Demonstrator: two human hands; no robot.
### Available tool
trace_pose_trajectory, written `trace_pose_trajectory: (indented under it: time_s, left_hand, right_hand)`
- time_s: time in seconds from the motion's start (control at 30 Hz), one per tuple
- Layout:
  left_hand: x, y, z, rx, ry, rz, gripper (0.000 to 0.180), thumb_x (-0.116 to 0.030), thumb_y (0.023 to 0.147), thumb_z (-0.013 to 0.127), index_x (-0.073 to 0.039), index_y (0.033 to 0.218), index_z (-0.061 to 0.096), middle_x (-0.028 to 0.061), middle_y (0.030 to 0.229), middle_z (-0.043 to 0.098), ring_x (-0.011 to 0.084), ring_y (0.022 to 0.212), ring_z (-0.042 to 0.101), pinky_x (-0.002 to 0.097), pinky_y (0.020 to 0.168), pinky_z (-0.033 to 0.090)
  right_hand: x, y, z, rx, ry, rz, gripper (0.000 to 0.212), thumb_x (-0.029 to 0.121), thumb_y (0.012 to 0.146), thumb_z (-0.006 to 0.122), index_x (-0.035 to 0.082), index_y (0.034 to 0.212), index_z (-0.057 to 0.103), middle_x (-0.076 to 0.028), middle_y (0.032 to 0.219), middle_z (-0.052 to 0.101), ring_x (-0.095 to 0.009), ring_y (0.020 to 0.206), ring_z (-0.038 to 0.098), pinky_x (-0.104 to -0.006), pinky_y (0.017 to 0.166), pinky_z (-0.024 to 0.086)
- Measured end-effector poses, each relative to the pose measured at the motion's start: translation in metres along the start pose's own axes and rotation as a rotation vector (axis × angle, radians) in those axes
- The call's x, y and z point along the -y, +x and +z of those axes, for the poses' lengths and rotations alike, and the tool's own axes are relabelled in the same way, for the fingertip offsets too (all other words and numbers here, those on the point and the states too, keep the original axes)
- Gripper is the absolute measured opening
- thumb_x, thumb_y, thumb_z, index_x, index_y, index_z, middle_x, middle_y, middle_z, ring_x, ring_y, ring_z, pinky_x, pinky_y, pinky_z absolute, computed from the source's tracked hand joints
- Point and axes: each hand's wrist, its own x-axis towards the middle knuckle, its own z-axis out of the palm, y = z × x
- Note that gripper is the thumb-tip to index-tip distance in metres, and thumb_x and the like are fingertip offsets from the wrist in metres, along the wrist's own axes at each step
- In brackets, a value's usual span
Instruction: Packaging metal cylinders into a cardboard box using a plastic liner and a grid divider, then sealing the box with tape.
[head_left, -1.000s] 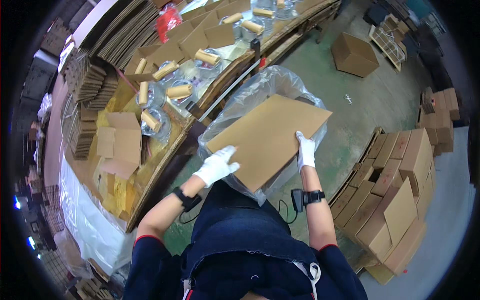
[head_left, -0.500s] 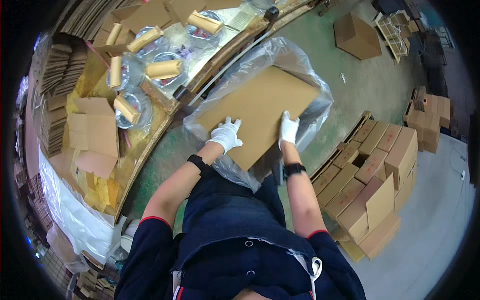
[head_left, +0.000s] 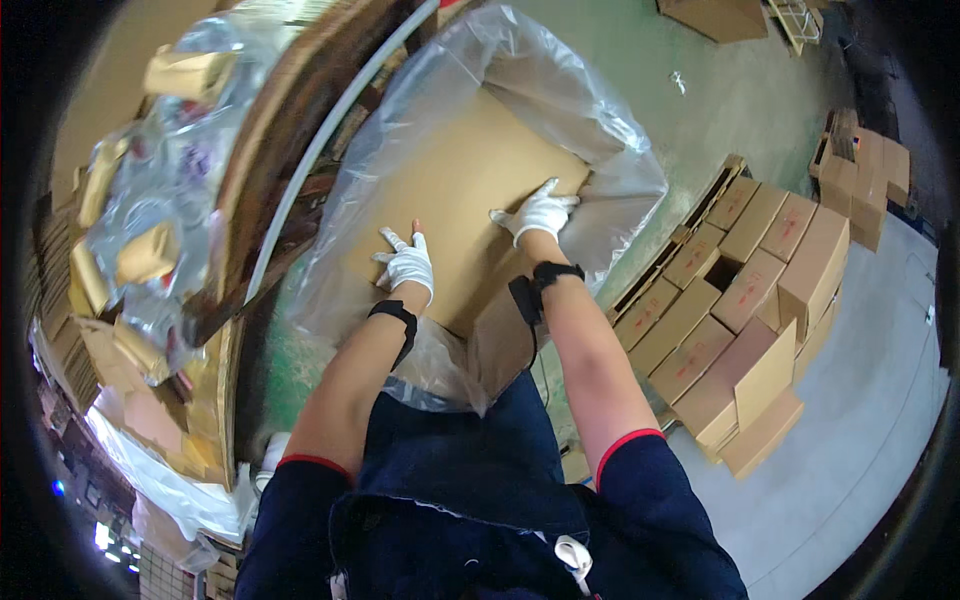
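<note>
The cardboard sheet (head_left: 460, 175) has sunk into the plastic liner (head_left: 622, 190), left hand (head_left: 408, 265) and right hand (head_left: 541, 215) spread, palms hidden.

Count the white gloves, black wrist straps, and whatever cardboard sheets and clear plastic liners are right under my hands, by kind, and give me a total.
White gloves: 2
Black wrist straps: 2
Cardboard sheet: 1
Clear plastic liner: 1
Total: 6

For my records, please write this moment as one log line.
left hand: white-gloved, fingers spread on cardboard sheet | right hand: white-gloved, on sheet | sheet: inside translucent plastic liner | right side: stacked cartons
</note>
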Motion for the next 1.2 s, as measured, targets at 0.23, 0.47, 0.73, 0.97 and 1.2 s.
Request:
trace_pose_trajectory:
  time_s: [0.23,0.47,0.73,0.97,1.2]
  left_hand:
    - [0.004,0.017,-0.019,0.272,0.051,0.239,0.123,-0.026,0.073,0.082,-0.03,0.154,-0.01,0.0335,0.154,-0.014,0.051,0.131,0.04,0.051,0.095,0.05]
    - [0.017,0.03,-0.033,0.465,0.137,0.308,0.127,-0.036,0.071,0.082,-0.034,0.152,-0.016,0.0323,0.154,-0.018,0.0493,0.132,0.041,0.0495,0.097,0.049]
    - [-0.001,0.056,0.023,0.273,0.336,0.241,0.132,-0.042,0.068,0.083,-0.025,0.153,-0.017,0.0371,0.153,-0.012,0.0515,0.126,0.046,0.0512,0.096,0.048]
    - [-0.003,0.014,0.028,0.292,0.303,0.422,0.094,-0.032,0.079,0.073,-0.033,0.154,0.017,0.0269,0.158,-0.006,0.0481,0.13,0.041,0.0515,0.097,0.047]
    - [-0.044,-0.004,0.028,0.409,0.289,0.621,0.073,-0.04,0.082,0.069,-0.034,0.148,0.038,0.0184,0.161,-0.009,0.0572,0.14,0.014,0.0659,0.106,0.03]
  right_hand:
    - [0.013,0.05,0.028,0.111,-0.155,-0.032,0.131,0.077,0.066,0.068,-0.009,0.149,0.016,-0.023,0.157,0.019,-0.046,0.141,0.027,-0.0474,0.115,0.026]
    - [0.005,0.069,-0.003,-0.181,0.209,-0.083,0.12,0.073,0.061,0.074,0.024,0.155,0.017,-0.026,0.157,0.016,-0.052,0.141,0.019,-0.0558,0.114,0.024]
    - [0.035,0.094,0.003,-0.01,0.245,-0.077,0.127,0.074,0.056,0.076,0.028,0.156,0.013,-0.027,0.158,0.008,-0.054,0.143,0.002,-0.0564,0.118,0.008]
    - [0.025,0.056,0.075,0.048,0.57,0.075,0.124,0.054,0.062,0.084,0.022,0.156,0.008,-0.036,0.154,0.001,-0.05,0.143,0.012,-0.0468,0.118,0.021]
    - [0.042,0.062,0.099,0.158,0.35,0.078,0.134,0.038,0.064,0.089,0.027,0.154,-0.009,-0.04,0.152,-0.005,-0.052,0.143,0.01,-0.042,0.117,0.024]
